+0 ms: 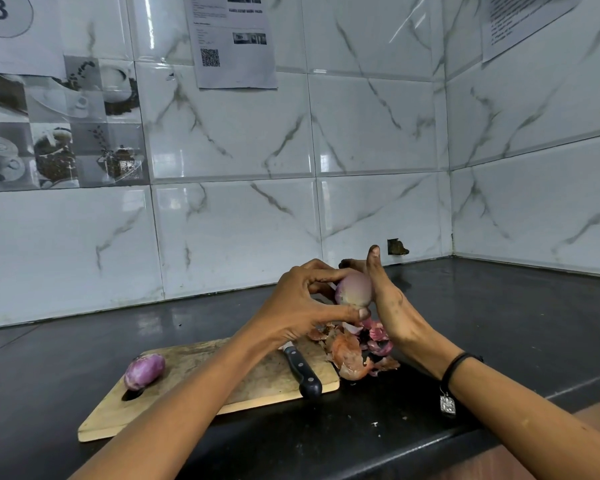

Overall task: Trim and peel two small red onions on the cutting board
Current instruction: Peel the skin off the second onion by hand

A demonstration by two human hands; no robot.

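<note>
A pale purple onion (355,289) is held up in the air above the far right corner of the wooden cutting board (194,386). My left hand (302,306) grips it from the left, thumb under its lower end and fingers curled over the top. My right hand (385,299) cups it from the right with fingers fairly straight. A second, peeled purple onion (144,371) lies on the board's left end. A black-handled knife (303,372) lies on the board's right side, its blade hidden under my left hand.
A heap of orange and purple onion skins (357,351) lies off the board's right edge on the black counter (499,306). White marble-pattern tiled walls (361,133) close the back and right. The counter's front edge runs under my right forearm.
</note>
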